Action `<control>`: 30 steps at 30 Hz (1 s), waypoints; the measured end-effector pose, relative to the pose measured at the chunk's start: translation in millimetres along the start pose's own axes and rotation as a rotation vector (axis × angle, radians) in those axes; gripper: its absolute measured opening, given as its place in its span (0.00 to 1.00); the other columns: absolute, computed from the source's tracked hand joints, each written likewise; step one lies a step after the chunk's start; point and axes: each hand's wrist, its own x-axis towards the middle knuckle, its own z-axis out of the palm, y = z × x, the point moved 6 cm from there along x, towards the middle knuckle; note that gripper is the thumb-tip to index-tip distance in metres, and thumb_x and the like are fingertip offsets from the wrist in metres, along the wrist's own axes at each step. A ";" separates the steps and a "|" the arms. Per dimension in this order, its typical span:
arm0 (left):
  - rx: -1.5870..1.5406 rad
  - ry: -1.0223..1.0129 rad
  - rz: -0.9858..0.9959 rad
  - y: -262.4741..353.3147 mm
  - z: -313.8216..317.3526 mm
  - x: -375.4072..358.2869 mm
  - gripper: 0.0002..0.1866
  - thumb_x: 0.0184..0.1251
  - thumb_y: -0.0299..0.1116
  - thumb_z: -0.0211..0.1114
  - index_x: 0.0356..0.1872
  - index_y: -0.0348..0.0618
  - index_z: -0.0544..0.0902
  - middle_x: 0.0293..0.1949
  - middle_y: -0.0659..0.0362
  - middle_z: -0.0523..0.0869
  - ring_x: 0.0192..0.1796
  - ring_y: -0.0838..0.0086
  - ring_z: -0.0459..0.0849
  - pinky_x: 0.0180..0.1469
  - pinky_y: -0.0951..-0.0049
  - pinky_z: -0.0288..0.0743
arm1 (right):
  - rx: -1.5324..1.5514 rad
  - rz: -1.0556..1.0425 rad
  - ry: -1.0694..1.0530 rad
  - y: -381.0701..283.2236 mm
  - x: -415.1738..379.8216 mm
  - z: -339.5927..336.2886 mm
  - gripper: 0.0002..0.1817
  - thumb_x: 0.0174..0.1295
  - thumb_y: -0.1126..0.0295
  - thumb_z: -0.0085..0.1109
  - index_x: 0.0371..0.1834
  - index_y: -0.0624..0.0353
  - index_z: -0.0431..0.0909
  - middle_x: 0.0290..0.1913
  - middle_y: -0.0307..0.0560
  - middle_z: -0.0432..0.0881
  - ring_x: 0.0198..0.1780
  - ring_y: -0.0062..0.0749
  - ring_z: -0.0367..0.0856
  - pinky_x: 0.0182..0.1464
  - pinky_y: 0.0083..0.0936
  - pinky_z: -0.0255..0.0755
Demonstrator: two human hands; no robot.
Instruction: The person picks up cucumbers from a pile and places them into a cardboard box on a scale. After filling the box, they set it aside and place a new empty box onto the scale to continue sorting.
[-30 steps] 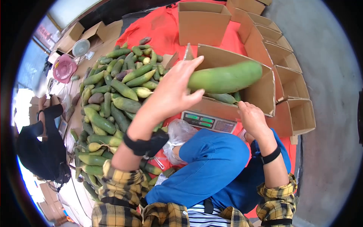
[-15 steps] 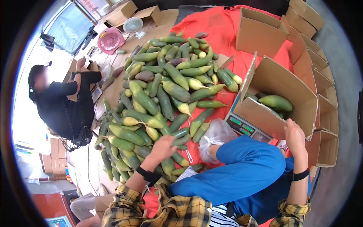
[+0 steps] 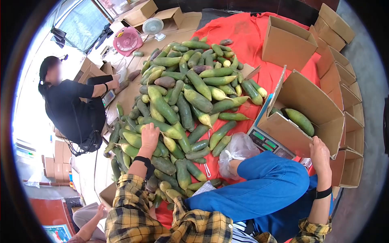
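A big pile of long green radishes (image 3: 190, 89) lies on a red cloth (image 3: 247, 32). My left hand (image 3: 150, 135) reaches into the near left side of the pile, fingers curled over one green radish (image 3: 162, 127). My right hand (image 3: 320, 152) grips the near front rim of an open cardboard box (image 3: 312, 101). That box stands on a digital scale (image 3: 267, 143) and holds a few radishes, one large one (image 3: 300, 120) on top. My blue-clad knee sits between both arms.
A knotted clear plastic bag (image 3: 239, 148) lies beside the scale. Empty cardboard boxes (image 3: 287, 40) stand at the back and in a row on the right (image 3: 348, 85). A person in black (image 3: 69, 109) crouches at left. A pink fan (image 3: 127, 40) stands beyond; another person's hand (image 3: 99, 210) shows bottom left.
The large radish my left hand carried now lies in the box. The left hand swung back left into the pile and closed over another radish. My right hand stayed at the box rim.
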 end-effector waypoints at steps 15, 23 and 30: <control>-1.441 0.469 -0.544 -37.9 -121.1 42.6 0.08 0.73 0.32 0.57 0.38 0.37 0.77 0.38 0.57 0.83 0.43 0.78 0.79 0.49 0.77 0.72 | 0.007 -0.069 0.125 7.6 -0.6 10.0 0.04 0.58 0.70 0.52 0.33 0.59 0.72 0.32 0.54 0.81 0.39 0.49 0.82 0.41 0.45 0.74; -2.189 0.481 -0.238 161.1 -306.3 180.0 0.10 0.73 0.35 0.57 0.45 0.38 0.75 0.46 0.54 0.84 0.49 0.72 0.81 0.50 0.73 0.75 | -0.020 -0.049 0.052 0.4 -0.9 4.4 0.05 0.59 0.72 0.53 0.37 0.58 0.72 0.37 0.51 0.81 0.42 0.45 0.81 0.43 0.41 0.73; -2.062 0.060 -0.230 247.4 -252.6 175.8 0.14 0.71 0.37 0.59 0.49 0.36 0.74 0.44 0.59 0.80 0.47 0.80 0.78 0.51 0.77 0.72 | -0.018 -0.056 0.068 4.9 -2.9 11.1 0.06 0.55 0.74 0.52 0.36 0.58 0.72 0.37 0.51 0.80 0.41 0.46 0.81 0.43 0.40 0.73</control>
